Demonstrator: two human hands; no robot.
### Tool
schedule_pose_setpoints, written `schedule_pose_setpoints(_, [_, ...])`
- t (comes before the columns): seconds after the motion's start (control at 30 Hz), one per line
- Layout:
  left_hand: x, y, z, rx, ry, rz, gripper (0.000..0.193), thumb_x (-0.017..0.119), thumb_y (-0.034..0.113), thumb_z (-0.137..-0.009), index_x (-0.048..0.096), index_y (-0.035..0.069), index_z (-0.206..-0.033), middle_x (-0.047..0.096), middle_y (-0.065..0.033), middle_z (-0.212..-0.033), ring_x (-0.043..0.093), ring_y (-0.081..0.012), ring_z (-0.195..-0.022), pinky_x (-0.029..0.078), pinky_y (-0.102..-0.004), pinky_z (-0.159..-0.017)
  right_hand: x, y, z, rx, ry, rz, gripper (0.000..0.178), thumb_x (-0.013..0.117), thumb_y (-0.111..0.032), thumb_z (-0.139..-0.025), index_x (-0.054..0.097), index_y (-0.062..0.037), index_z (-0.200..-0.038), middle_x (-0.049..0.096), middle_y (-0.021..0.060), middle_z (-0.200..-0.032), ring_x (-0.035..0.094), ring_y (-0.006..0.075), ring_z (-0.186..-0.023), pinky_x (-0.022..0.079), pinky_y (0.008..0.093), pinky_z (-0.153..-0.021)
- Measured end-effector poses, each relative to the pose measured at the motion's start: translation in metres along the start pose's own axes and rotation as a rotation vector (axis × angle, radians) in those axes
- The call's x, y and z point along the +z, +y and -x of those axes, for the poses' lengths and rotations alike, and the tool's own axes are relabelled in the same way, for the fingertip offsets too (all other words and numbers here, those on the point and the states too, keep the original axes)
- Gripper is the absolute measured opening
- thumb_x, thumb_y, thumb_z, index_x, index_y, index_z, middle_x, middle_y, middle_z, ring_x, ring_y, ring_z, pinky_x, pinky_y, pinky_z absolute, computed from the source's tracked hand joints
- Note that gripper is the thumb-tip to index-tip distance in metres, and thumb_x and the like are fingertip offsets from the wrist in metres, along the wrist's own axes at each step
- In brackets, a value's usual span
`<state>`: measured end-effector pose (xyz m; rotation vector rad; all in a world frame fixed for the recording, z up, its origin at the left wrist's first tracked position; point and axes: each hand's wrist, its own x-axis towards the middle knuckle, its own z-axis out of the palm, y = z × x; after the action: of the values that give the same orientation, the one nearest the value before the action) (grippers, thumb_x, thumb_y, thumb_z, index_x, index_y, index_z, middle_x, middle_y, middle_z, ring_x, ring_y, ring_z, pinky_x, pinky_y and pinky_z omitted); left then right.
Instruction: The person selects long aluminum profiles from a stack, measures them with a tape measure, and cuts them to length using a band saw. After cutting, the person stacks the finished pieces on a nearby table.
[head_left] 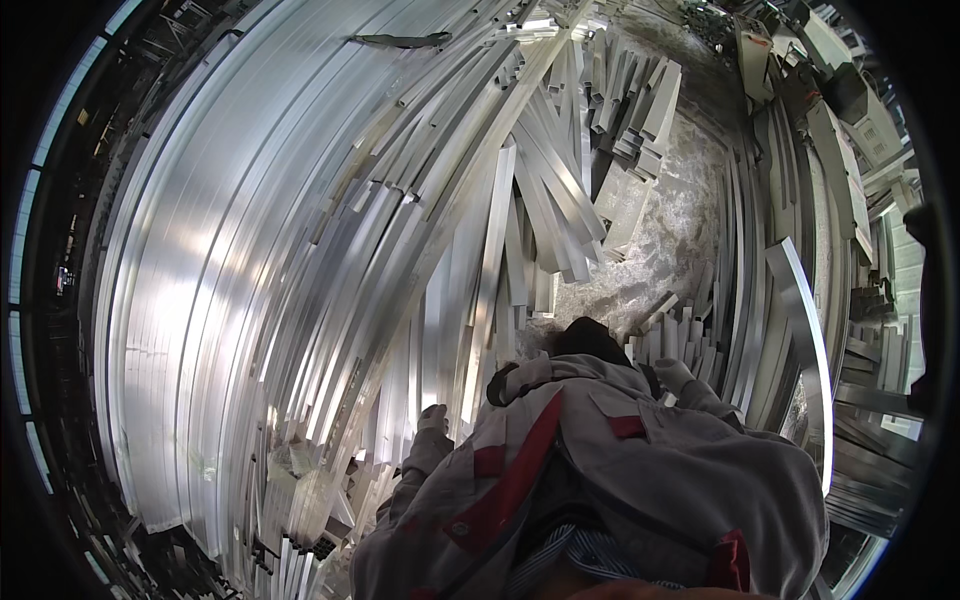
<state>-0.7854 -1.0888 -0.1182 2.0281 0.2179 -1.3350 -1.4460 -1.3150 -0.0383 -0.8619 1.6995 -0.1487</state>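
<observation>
My left hand [433, 418] hangs at my left side with its fingers curled in. It is close to long silvery metal profiles [408, 400], and I see nothing held in it. On the other side, my right hand [674, 376] is closed in a fist, with no object showing in it. Short upright metal bars [688, 338] stand just beyond that hand. Both arms wear the sleeves of a grey jacket [640, 470] with red trim. A dark shoe or trouser leg [588, 342] shows ahead of my chest.
Long, wide metal profiles [215, 270] lie stacked on the left. A fan of loose, thinner bars [555, 190] spreads ahead, reaching over the worn grey floor [680, 215]. Along the right run more long bars [742, 270], with a curved-looking strip [800, 320] jutting up near my right arm.
</observation>
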Motion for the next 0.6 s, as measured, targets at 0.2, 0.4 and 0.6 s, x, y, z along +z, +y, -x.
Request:
schedule_pose_setpoints(0.2, [0.075,0.074,-0.019,0.085,-0.165,-0.121,0.039,0.080,0.021,-0.101,0.071,0.012,-0.138,0.071,-0.0040,-0.096,0.063,-0.0176,-0.070,0.049,-0.0357,-0.057,-0.004,0.033,0.001,0.161,0.090,-0.095,0.074,0.088,-0.024,-0.088,0.064,0.0081,-0.151,0.078,0.0183,-0.128,0.077,0.0286,-0.113,0.062,0.0418,-0.093])
schedule_pose_setpoints(0.4, [0.145,0.123,-0.037,0.267,-0.292,-0.751,0.038,0.079,0.025,-0.102,0.070,0.011,-0.136,0.071,-0.0057,-0.088,0.064,-0.0170,-0.067,0.053,-0.0359,-0.057,-0.030,0.017,-0.034,0.180,0.080,-0.210,0.073,0.092,-0.030,-0.085,0.070,0.0000,-0.148,0.078,0.0171,-0.131,0.077,0.0275,-0.113,0.063,0.0407,-0.090])
schedule_pose_setpoints(0.6, [0.253,0.168,-0.045,0.316,-0.416,-1.029,0.038,0.078,0.026,-0.101,0.069,0.013,-0.136,0.069,-0.0039,-0.093,0.066,-0.0173,-0.074,0.055,-0.0352,-0.061,-0.135,-0.022,-0.077,0.138,0.196,-0.198,0.073,0.088,-0.025,-0.085,0.069,-0.0028,-0.151,0.077,0.0158,-0.141,0.072,0.0289,-0.131,0.053,0.0374,-0.115])
